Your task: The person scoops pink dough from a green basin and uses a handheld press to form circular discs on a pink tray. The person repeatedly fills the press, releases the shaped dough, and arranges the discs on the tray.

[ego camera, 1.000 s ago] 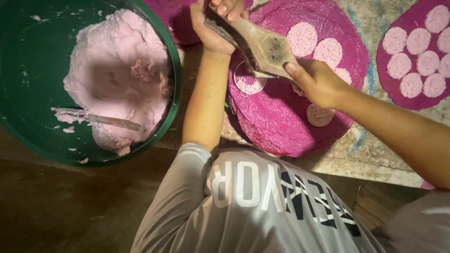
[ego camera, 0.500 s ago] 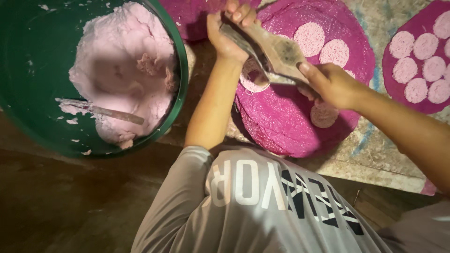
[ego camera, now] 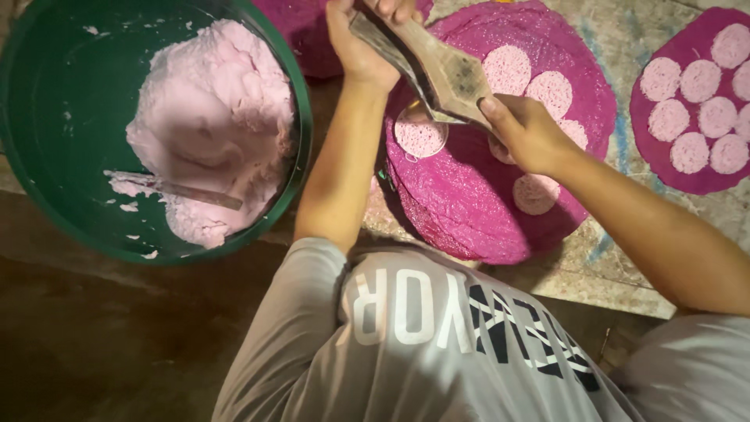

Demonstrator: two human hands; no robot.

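Since half a second ago both hands have shifted a little toward the top of the view, the wooden tool tilting with them, while the basin and the mats lie where they were.

At far left sits a green basin (ego camera: 47, 187), round and deep, holding a big heap of pale pink dough (ego camera: 215, 125) piled against its right wall. A flat stick (ego camera: 176, 189), smeared with the same paste, lies across the lower part of the heap, and small flecks dot the bare green inside.

Next comes the left hand (ego camera: 355, 39), raised at the top edge with its fingers closed round the upper end of a wooden press (ego camera: 437, 70) (a worn, brown, paddle-like piece, partly cut off by the frame). The press slants down to the right, above a round magenta mat (ego camera: 469, 203).

The right hand (ego camera: 527, 133) grips the lower end of the press, thumb on top, so the two hands are clamped on the same tool at opposite ends, apart from each other. Under the press lies a fresh pink disc (ego camera: 420, 134) on the mat; other discs lie near it, beside and below the right hand.

At far right a second magenta mat (ego camera: 648, 168) carries a cluster of pale discs (ego camera: 691, 152), well apart from the hands. A grey shirt (ego camera: 437, 344) fills the bottom.
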